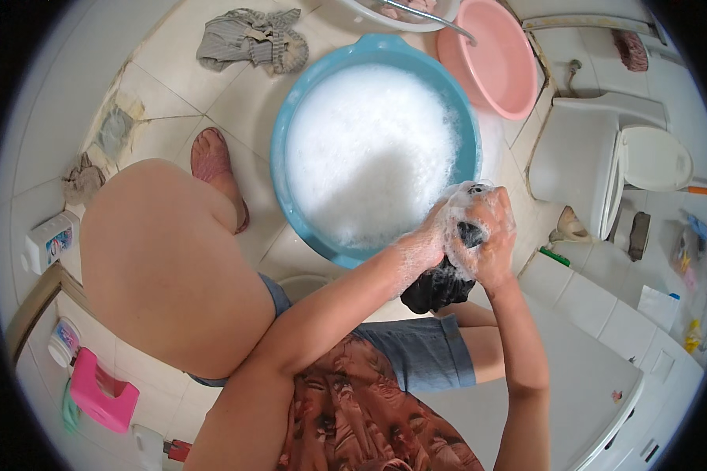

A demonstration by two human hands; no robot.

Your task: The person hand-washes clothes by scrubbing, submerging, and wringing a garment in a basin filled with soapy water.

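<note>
My left hand (428, 240) and my right hand (491, 235) are pressed together, both closed on a wet black cloth (436, 292). Thick suds coat the fingers, and dark folds show between them. The lower part of the cloth hangs below my hands; its exact kind cannot be made out. Both hands are just past the right front rim of a round blue basin (280, 157). White foam (361, 118) fills that basin and hides whatever lies under it.
A pink basin (499, 67) and a white tub (353, 12) stand beyond the blue one. Striped grey clothing (247, 41) lies on the tiled floor. A toilet (577, 149) is at the right, a white bottle (51, 242) and a pink plastic stool (94, 400) at the left.
</note>
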